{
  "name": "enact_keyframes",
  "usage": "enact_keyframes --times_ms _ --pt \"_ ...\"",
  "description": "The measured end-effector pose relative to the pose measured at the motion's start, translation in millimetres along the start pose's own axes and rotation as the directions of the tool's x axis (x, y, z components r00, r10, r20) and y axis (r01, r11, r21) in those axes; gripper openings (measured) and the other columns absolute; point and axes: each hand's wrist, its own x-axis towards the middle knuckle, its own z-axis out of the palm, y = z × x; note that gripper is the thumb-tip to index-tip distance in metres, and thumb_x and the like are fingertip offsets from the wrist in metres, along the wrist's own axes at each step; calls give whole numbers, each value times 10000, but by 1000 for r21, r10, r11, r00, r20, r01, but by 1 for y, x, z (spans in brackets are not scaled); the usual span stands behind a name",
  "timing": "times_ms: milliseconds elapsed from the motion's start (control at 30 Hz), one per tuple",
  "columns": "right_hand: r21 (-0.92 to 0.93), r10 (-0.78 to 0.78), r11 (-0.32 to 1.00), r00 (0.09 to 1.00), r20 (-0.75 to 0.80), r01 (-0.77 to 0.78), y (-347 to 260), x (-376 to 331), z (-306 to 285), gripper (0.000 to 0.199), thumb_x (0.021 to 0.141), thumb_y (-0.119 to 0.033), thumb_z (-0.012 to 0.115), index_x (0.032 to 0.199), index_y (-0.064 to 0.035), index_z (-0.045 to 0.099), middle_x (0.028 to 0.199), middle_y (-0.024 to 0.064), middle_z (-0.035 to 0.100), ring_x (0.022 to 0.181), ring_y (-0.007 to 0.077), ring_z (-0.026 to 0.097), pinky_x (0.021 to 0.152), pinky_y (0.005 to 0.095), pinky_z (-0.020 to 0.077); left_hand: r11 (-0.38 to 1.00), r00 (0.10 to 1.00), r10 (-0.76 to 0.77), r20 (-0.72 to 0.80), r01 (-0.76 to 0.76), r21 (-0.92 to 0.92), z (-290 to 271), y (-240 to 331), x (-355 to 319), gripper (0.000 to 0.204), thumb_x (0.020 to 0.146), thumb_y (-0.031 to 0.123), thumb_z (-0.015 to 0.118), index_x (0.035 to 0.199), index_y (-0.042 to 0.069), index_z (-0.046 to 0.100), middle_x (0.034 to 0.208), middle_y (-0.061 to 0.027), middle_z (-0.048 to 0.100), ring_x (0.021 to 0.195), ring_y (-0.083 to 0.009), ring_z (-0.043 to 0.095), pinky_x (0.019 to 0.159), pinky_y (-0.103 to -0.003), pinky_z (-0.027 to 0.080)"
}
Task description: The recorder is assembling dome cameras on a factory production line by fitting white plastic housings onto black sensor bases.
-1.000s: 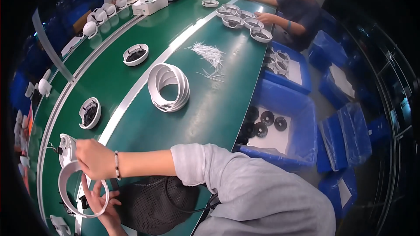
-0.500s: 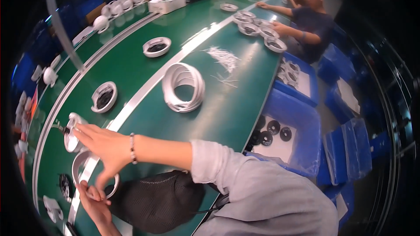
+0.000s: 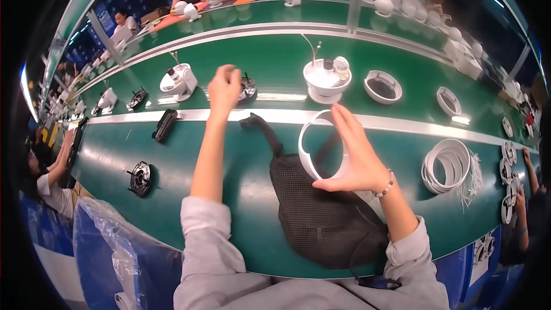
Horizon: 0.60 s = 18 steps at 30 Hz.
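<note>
My right hand [image 3: 361, 158] grips a plain white ring [image 3: 305, 152] by its right side, thumb low and fingers along the top, raised over a black mesh bag [image 3: 321, 218]. Farther left, my left hand [image 3: 222, 90] has its fingers curled in over the belt, right beside a black round ribbed part [image 3: 248, 89]. It partly covers that part; whether anything is between the fingertips is hidden. Past the ring stands a white bowl-shaped housing [image 3: 326, 86] with small fittings and wires. Another white housing [image 3: 179, 83] is left of my left hand.
A black round part [image 3: 140, 178] and a black block [image 3: 165, 126] lie at left. On the right are stacked white rings [image 3: 430, 166] and thin white strips [image 3: 473, 178]. A metal rail [image 3: 413, 123] divides bench from belt. Co-workers sit at both ends and across.
My view has swung left. My hands, close together at the ring before, are now apart: the right holds the ring, the left has moved away to the black round part.
</note>
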Motion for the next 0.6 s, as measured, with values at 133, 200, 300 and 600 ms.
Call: enact_keyframes --times_ms 133,200,300,600 --pt "78 -12 997 1000 11 11 8 -1 1 1115 487 -410 758 1289 57 139 1310 232 189 1227 361 184 997 399 204 957 964 -83 -252 147 249 35 -97 16 436 745 229 534 1088 -31 461 976 -221 556 932 -359 518 835 -389 391" --pt "129 -8 992 1000 14 6 9 1 2 1119 483 -396 768 1295 44 137 1306 227 202 1226 343 202 997 394 200 953 966 -181 -182 218 210 42 -114 14 506 723 244 552 1131 -30 431 993 -239 546 932 -361 523 848 -365 388" --pt "318 43 947 999 18 -47 13 1 4 1067 514 -346 766 1299 29 147 1305 211 213 1217 307 242 990 381 218 941 964 -247 -99 263 211 47 -87 12 467 737 167 548 1140 -33 422 1004 -231 543 898 -334 550 810 -394 426" --pt "996 483 -85 873 63 -25 11 6 13 646 755 -312 585 1243 -21 278 1156 67 412 1049 153 413 884 321 351 506 851 -353 389 523 -685 24 -4 -3 247 784 -27 442 1030 -36 418 932 -115 523 830 -201 546 721 -336 471"
